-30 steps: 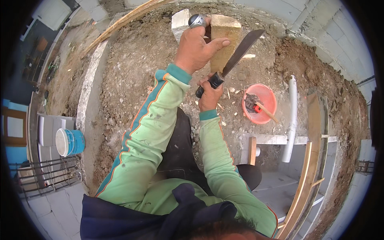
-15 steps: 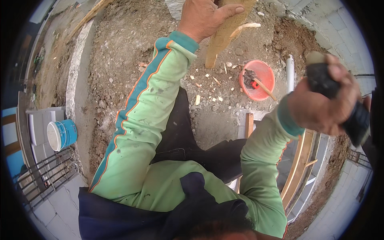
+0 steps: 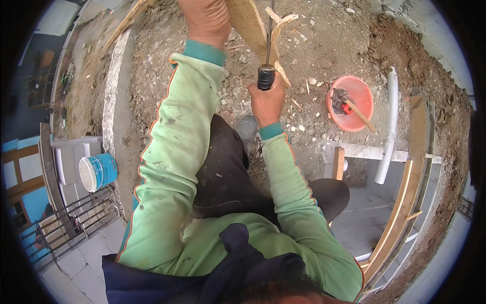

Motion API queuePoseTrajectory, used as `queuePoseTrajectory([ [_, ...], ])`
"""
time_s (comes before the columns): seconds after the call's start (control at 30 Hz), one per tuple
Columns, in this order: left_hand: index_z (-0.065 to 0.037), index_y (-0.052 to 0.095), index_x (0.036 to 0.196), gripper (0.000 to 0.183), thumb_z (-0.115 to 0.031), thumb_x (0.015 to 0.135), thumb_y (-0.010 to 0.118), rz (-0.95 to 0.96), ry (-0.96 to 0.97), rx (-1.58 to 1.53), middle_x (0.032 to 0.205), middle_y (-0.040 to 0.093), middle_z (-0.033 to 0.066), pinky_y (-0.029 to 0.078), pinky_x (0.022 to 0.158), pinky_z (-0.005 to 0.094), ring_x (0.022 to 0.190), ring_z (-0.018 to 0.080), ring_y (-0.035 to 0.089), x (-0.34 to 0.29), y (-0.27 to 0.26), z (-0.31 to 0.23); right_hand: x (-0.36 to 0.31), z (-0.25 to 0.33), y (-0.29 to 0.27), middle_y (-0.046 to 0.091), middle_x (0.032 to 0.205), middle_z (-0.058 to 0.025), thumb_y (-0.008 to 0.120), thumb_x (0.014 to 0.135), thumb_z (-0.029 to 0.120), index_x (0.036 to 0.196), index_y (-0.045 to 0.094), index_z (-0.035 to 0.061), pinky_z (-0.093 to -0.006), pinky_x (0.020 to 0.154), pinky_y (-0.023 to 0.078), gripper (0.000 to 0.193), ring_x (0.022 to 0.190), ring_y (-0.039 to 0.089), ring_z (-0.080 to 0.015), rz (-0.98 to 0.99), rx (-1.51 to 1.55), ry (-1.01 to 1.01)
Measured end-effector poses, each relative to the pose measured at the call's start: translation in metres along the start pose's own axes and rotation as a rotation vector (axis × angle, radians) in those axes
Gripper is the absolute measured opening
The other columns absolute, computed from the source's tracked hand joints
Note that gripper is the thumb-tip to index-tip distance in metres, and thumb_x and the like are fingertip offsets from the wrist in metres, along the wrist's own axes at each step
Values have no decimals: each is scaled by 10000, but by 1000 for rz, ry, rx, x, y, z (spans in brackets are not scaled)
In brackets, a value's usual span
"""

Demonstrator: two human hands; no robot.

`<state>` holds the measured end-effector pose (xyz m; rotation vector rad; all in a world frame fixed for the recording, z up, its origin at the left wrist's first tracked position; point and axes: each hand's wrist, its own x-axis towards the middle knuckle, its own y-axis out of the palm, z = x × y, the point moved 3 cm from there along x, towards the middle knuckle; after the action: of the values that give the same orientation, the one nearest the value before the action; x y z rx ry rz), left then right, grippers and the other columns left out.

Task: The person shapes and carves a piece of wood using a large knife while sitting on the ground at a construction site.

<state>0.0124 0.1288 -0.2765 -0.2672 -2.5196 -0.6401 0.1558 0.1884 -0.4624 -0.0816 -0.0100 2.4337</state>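
Note:
At the top edge, my left hand [image 3: 206,23] is beside a rough wooden board [image 3: 250,30] and grips its upper part; the fingers are cut off by the frame. The board stands tilted, its lower end towards me, with split slivers [image 3: 278,33] peeling from its right side. Closed round a ribbed black handle, my right hand [image 3: 269,104] is just below the board's lower end. The handle belongs to a machete [image 3: 266,78], its thin dark blade seen edge-on against the board's right side. Pale wood chips [image 3: 302,127] are strewn on the dirt.
An orange bucket [image 3: 362,90] with a wooden-handled tool in it stands right of my right hand. Beyond it lies a white pipe [image 3: 390,126], near wooden planks [image 3: 390,233] and a sunken block-walled opening. A blue pail [image 3: 105,169] is at left, by a concrete ledge [image 3: 114,86] and steel rebar.
My right hand has swung the machete from the raised right side down and left to the board. My left hand and the board have shifted left and up in view. Long slivers now stick out.

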Motion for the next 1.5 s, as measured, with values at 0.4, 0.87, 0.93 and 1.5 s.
queuePoseTrajectory([
  [0.4,-53,643,897,375,-417,921,730,175,66,-59,785,630,29,490,651,281,701,137,605,-1,59,3,4,-21,23,591,785,-31,784,774,83,1018,513,37,-309,658,481,367,705,542,-115,-277,255,-77],
  [0.87,0,665,936,459,-458,941,705,168,297,207,797,662,57,497,695,353,753,188,613,-61,128,21,-5,-24,-91,578,867,-38,689,790,7,1098,527,52,-304,689,481,351,755,560,-139,-67,171,-182],
  [0.93,0,665,944,448,-447,951,692,148,277,246,798,660,61,496,707,360,743,200,610,-56,129,7,15,-32,-67,579,876,-37,691,768,-10,1109,527,53,-309,709,477,384,769,550,-142,-211,59,-241],
  [1.5,-9,632,996,380,-386,1025,592,31,268,103,897,639,35,471,727,318,789,155,568,-31,76,28,-4,312,-205,686,922,-203,614,950,82,1286,546,-77,-350,879,591,378,854,706,-263,-45,-23,-1215],
])
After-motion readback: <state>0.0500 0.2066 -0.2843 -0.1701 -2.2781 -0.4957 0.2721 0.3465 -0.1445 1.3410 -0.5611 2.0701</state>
